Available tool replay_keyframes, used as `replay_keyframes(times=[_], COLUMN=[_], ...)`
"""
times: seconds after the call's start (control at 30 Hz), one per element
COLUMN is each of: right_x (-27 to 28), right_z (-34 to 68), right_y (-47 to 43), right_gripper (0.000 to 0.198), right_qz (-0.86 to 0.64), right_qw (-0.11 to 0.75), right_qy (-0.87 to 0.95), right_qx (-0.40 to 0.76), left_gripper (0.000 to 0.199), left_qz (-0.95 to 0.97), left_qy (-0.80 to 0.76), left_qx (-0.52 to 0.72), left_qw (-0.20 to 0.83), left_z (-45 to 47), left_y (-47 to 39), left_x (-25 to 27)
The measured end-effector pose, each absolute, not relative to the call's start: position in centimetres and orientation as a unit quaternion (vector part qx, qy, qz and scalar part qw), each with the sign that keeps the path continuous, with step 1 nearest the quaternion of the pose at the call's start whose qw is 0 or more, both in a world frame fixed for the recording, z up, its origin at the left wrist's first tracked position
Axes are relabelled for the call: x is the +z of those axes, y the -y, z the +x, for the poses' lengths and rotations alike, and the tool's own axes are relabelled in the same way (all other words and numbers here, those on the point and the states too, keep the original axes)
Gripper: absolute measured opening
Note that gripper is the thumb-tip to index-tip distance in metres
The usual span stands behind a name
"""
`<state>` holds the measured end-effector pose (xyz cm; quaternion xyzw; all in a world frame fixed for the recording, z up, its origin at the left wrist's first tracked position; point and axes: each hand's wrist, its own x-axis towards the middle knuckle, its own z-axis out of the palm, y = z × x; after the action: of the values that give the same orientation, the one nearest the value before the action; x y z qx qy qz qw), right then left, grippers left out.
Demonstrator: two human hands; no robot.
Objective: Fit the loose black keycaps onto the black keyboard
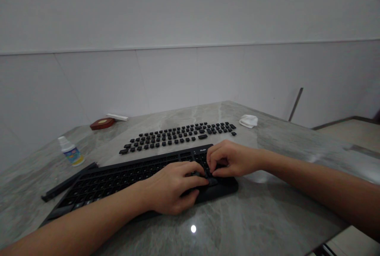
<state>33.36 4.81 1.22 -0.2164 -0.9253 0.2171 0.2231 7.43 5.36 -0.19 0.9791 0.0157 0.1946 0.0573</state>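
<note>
A black keyboard [222, 188] lies at a slant on the marbled table, many of its key positions showing bare sockets. Over its right part rests my left hand [178, 186], fingers stretched out, fingertips touching the keyboard near a dark key at the lower edge of the number pad. My right hand [230, 159] is at the number pad, its fingers curled and pinched close together. Whatever sits between those fingertips is hidden. Behind the keyboard, loose black keycaps [170, 142] are laid out in rows matching a keyboard layout.
A white spray bottle [71, 152] with a blue and yellow label stands at the left, near a long black strip [67, 182]. Farther back are a reddish-brown box [102, 124] and a white flat item [118, 117]. A crumpled white cloth or tissue [248, 121] lies right of the keycaps.
</note>
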Motion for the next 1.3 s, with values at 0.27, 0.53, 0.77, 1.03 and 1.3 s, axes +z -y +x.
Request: replay_keyframes(times=[0.27, 0.53, 0.77, 1.03, 1.3], right_x=[1.22, 1.14, 1.20, 0.84, 0.82], right_z=[33.22, 33.25, 33.22, 33.11, 33.17], right_y=[-4.77, -4.74, -4.49, -4.77, -4.65], right_gripper=[0.010, 0.012, 0.015, 0.011, 0.009], right_qz=[-0.225, -0.212, -0.195, -0.187, -0.190], right_qw=[0.223, 0.225, 0.220, 0.239, 0.247], right_qy=[0.925, 0.926, 0.936, 0.933, 0.931], right_qx=[0.210, 0.218, 0.193, 0.195, 0.192], left_gripper=[0.032, 0.032, 0.032, 0.033, 0.034], left_qz=[0.978, 0.980, 0.979, 0.980, 0.981], left_qy=[-0.009, -0.018, -0.018, -0.020, -0.025], left_qx=[0.201, 0.190, 0.195, 0.190, 0.183], left_qw=[0.055, 0.054, 0.058, 0.061, 0.065], left_z=[7.42, 7.31, 7.43, 7.32, 7.32], left_y=[-5.40, -5.55, -5.37, -5.38, -5.47], left_x=[-0.28, -0.46, -0.30, -0.20, -0.34])
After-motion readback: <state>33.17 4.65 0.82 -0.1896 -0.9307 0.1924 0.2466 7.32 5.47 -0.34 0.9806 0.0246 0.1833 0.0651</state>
